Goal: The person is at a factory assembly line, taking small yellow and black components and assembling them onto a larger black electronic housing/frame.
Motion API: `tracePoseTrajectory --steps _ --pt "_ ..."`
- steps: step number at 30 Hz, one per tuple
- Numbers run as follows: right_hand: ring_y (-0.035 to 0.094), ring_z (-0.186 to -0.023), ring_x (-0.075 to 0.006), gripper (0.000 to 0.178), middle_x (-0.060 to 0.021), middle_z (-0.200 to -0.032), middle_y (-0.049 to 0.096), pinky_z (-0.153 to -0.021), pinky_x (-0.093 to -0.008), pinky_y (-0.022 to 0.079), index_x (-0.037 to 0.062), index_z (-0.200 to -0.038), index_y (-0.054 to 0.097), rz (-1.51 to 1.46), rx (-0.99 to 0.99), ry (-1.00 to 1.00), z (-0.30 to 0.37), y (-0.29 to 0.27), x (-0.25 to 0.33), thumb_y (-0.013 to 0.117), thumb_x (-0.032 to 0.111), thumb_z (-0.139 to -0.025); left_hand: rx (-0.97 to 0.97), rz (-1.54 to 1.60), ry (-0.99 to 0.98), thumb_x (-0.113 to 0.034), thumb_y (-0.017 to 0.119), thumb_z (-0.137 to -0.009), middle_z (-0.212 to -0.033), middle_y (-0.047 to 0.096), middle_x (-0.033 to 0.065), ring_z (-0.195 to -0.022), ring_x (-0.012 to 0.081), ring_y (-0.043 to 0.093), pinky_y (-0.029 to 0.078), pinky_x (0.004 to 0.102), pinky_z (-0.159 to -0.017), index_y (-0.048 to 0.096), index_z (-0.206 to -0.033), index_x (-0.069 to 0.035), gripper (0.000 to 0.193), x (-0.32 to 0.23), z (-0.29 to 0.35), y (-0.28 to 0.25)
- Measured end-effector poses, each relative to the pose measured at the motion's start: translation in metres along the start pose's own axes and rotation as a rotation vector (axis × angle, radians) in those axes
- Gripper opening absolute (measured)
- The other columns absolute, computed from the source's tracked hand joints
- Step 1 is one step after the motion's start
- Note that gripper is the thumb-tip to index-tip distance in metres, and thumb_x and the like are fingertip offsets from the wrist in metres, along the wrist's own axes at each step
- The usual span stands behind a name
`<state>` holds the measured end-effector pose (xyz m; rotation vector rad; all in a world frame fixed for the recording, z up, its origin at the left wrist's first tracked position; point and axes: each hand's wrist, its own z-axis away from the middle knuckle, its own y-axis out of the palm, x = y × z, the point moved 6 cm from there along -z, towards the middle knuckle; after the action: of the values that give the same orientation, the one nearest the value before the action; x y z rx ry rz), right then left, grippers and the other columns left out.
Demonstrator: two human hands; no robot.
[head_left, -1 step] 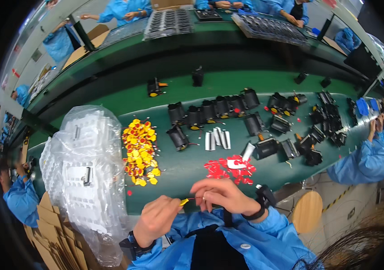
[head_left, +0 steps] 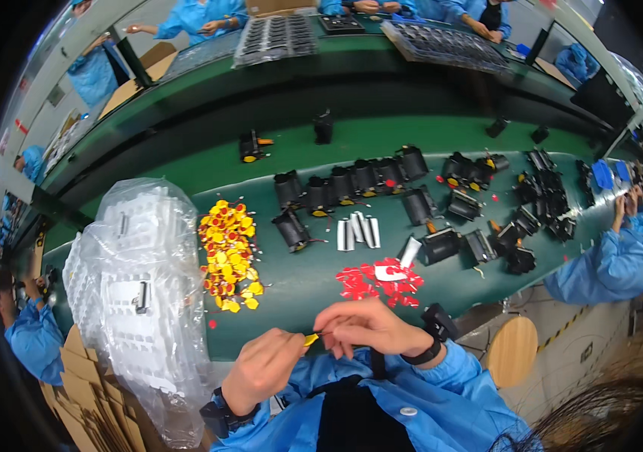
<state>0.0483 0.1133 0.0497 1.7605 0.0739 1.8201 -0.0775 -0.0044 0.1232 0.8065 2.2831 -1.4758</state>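
Observation:
Close to my body at the front edge of the green table, my left hand point(head_left: 265, 365) pinches a small yellow piece point(head_left: 310, 340) between thumb and fingertips. A thin dark lead point(head_left: 318, 333) runs from that piece to the fingertips of my right hand point(head_left: 367, 328), which are closed around its end. Beyond the left hand is a heap of small yellow and red parts point(head_left: 229, 256) with thin leads. Red flat cut pieces point(head_left: 363, 284) lie scattered just past the right hand, with a white slip point(head_left: 391, 271) among them.
Several black housings point(head_left: 342, 182) stand in a row farther back. Silvery-white strips point(head_left: 358, 230) lie before them. At left are white trays in clear plastic point(head_left: 137, 301) and stacked cardboard point(head_left: 95, 392). A round wooden stool point(head_left: 512, 352) is at right; co-workers sit around.
The whole view has shifted slightly left. My hands stay close together at the yellow piece; the reddish lead between them now shows darker and shorter.

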Motion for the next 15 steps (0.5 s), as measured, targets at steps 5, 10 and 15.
tracePoseTrajectory --steps 5,10,15 --pt "0.064 -0.061 -0.0095 0.018 -0.0078 -0.081 0.066 -0.049 -0.0219 0.048 -0.0041 -0.108 0.062 -0.014 0.109 0.045 0.011 0.002 -0.003 0.061 0.011 -0.100 0.145 -0.056 0.165 0.003 0.072 -0.077 -0.088 0.063 0.0143 -0.078 0.0287 0.065 0.054 0.0359 -0.067 0.064 -0.102 0.008 0.027 -0.012 -0.013 0.020" --pt "0.061 -0.052 -0.0111 0.013 -0.0091 -0.073 0.066 -0.042 -0.0228 0.044 -0.0050 -0.102 0.062 -0.259 0.069 0.078 0.021 -0.003 -0.017 0.061 0.007 -0.098 -0.048 0.166 -0.074 0.002 0.073 -0.080 -0.086 0.067 0.0120 -0.073 0.0229 0.066 0.053 0.0313 -0.065 0.065 -0.103 0.004 0.024 -0.004 -0.018 0.026" --pt "0.058 -0.048 -0.0130 0.013 -0.0099 -0.071 0.065 -0.039 -0.0236 0.040 -0.0048 -0.100 0.062 -0.515 -0.011 0.064 0.028 -0.012 -0.027 0.061 0.008 -0.098 0.036 0.551 -0.417 0.001 0.067 -0.087 -0.081 0.069 0.0128 -0.071 0.0174 0.067 0.052 0.0278 -0.066 0.064 -0.097 0.005 0.011 0.008 -0.003 0.066"
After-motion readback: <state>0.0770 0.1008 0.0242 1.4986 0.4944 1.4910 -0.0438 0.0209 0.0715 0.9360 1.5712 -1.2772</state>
